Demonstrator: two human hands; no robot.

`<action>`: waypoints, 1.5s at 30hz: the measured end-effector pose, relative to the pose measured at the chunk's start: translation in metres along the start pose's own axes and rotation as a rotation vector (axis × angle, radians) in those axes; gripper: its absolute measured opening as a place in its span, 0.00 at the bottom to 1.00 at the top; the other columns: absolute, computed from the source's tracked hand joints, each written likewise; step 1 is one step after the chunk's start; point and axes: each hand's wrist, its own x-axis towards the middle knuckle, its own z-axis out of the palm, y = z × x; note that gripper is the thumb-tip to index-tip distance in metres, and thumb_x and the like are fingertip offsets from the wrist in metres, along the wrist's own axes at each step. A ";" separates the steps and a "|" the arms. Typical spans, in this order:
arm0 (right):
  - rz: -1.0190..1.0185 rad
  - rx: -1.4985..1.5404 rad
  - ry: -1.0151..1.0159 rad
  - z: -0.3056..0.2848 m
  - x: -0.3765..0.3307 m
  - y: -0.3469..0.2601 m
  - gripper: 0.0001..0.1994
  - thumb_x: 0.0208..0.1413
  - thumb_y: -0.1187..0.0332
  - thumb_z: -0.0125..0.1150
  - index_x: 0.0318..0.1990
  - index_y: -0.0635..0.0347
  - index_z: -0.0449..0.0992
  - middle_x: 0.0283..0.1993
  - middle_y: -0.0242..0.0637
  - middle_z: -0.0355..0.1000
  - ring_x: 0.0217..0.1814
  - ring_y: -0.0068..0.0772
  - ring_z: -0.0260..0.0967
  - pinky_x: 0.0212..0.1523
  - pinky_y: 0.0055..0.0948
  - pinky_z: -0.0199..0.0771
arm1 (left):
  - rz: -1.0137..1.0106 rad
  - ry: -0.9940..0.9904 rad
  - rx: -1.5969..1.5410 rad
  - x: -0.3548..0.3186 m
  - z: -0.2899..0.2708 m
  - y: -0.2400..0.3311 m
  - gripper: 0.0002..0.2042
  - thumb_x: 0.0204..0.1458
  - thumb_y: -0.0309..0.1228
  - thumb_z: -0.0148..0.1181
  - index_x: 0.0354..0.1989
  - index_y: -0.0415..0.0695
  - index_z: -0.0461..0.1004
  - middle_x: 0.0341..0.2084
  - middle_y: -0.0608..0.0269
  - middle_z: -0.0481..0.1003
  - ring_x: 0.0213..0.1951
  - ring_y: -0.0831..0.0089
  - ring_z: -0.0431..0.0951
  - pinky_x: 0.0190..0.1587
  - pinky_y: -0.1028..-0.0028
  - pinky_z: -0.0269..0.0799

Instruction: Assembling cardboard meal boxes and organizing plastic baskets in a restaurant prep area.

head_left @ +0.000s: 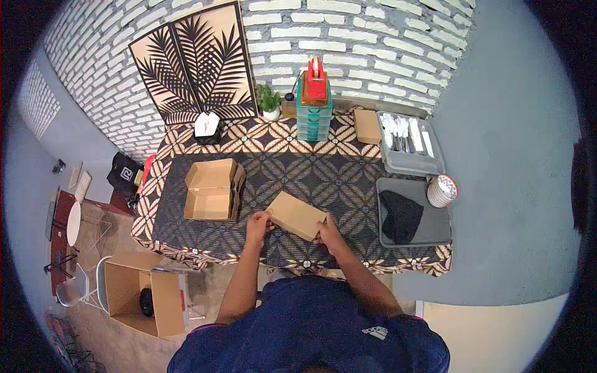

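A closed brown cardboard box (297, 215) is tilted between my two hands above the patterned tablecloth. My left hand (259, 227) grips its left end, fingers closed at the corner. At the opposite end my right hand (329, 235) holds the near right corner, its thumb along the side. To the left lies an open cardboard box (210, 202) with its lid folded back, apparently resting on or against another box. What the held box contains, if anything, is hidden.
Right of my hands, a grey tray (430, 233) holds a black cloth (400, 216) and stacked patterned bowls (442, 190). Behind it stands a clear bin (413, 163) of white packets, beside a brown box (367, 127). Green drawers (313, 123) carry a red tape dispenser (316, 87). A large carton (168, 304) sits lower left.
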 end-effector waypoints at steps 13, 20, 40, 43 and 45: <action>-0.050 -0.008 0.019 0.001 0.005 0.009 0.40 0.66 0.62 0.50 0.73 0.61 0.28 0.51 0.50 0.70 0.41 0.37 0.76 0.36 0.34 0.80 | 0.218 0.000 0.612 0.001 0.001 0.031 0.14 0.52 0.31 0.58 0.37 0.29 0.79 0.24 0.57 0.78 0.27 0.74 0.78 0.29 0.75 0.79; -0.069 -0.132 0.023 0.002 0.006 0.008 0.40 0.66 0.63 0.50 0.73 0.61 0.27 0.52 0.52 0.69 0.44 0.38 0.76 0.39 0.36 0.80 | 0.077 -0.097 0.388 0.017 -0.013 0.026 0.12 0.53 0.33 0.59 0.34 0.33 0.78 0.23 0.60 0.77 0.24 0.77 0.76 0.23 0.79 0.73; -0.806 -0.989 -0.018 0.002 0.003 -0.073 0.31 0.51 0.53 0.64 0.60 0.59 0.68 0.61 0.54 0.65 0.63 0.57 0.61 0.62 0.49 0.62 | 0.491 -0.180 0.580 -0.014 0.032 0.038 0.10 0.56 0.32 0.62 0.35 0.37 0.79 0.34 0.63 0.77 0.39 0.74 0.76 0.45 0.74 0.70; -0.593 -0.883 -0.300 -0.010 -0.009 -0.123 0.27 0.54 0.56 0.62 0.61 0.56 0.69 0.56 0.49 0.71 0.56 0.51 0.70 0.57 0.41 0.68 | 0.793 -0.200 0.706 -0.016 0.028 0.039 0.08 0.55 0.27 0.62 0.42 0.39 0.78 0.47 0.59 0.74 0.46 0.73 0.73 0.49 0.73 0.69; -0.438 -0.859 -0.352 -0.014 -0.009 -0.130 0.27 0.55 0.57 0.61 0.62 0.55 0.67 0.54 0.51 0.73 0.54 0.52 0.72 0.55 0.41 0.70 | 0.666 -0.271 0.505 -0.014 0.036 0.031 0.11 0.55 0.26 0.61 0.46 0.39 0.75 0.50 0.59 0.72 0.49 0.71 0.72 0.52 0.72 0.68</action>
